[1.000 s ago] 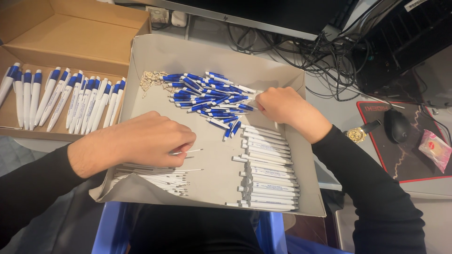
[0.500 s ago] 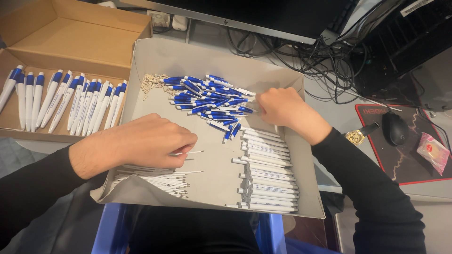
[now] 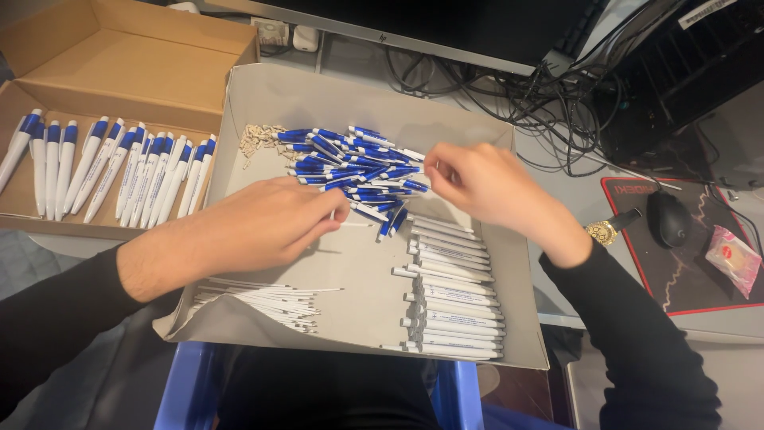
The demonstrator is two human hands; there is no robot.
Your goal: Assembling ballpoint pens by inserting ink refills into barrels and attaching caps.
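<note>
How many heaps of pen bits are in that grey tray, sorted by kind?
Heap of blue pen parts: 1
Stack of white barrels: 1
Heap of thin white refills: 1
Little heap of springs: 1
Total: 4 heaps

The tray (image 3: 334, 95) was grey card, its heap of pen caps (image 3: 350, 163) blue, the barrels (image 3: 454, 295) white. Finished pens (image 3: 111, 163) in the brown cardboard box (image 3: 119, 72) were white with blue tops. The mouse (image 3: 667, 218) was black on a black, red-edged mat (image 3: 684, 279).
</note>
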